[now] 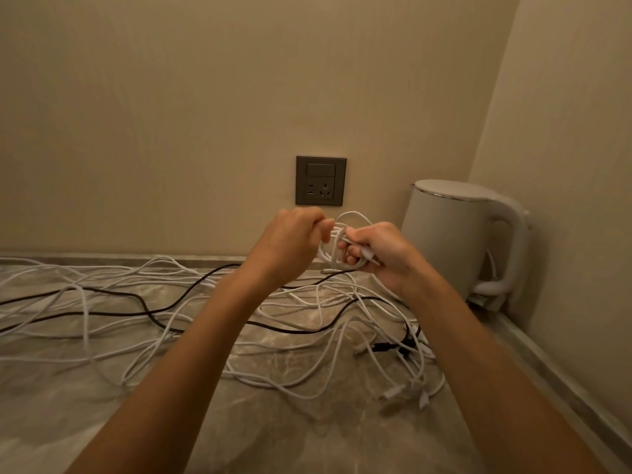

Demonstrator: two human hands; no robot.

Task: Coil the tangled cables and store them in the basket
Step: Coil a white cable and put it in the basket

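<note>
Fingers of our right hand (374,249) clench a white cable coil (345,244); our left hand (294,234) pinches its strand, wrapping it tight.

Two bare arms reach over a marbled counter (273,439), left hand (290,239) pinching a strand of a small white cable coil (346,224), right hand (379,254) gripping the coil, loose white cables (85,302) and a black cable (154,311) sprawled beneath, dark wall socket (320,180) beyond, white kettle (455,234) far right.

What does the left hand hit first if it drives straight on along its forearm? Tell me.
Likely the wall socket, just beyond the white cable the left hand pinches; depth unclear.
</note>
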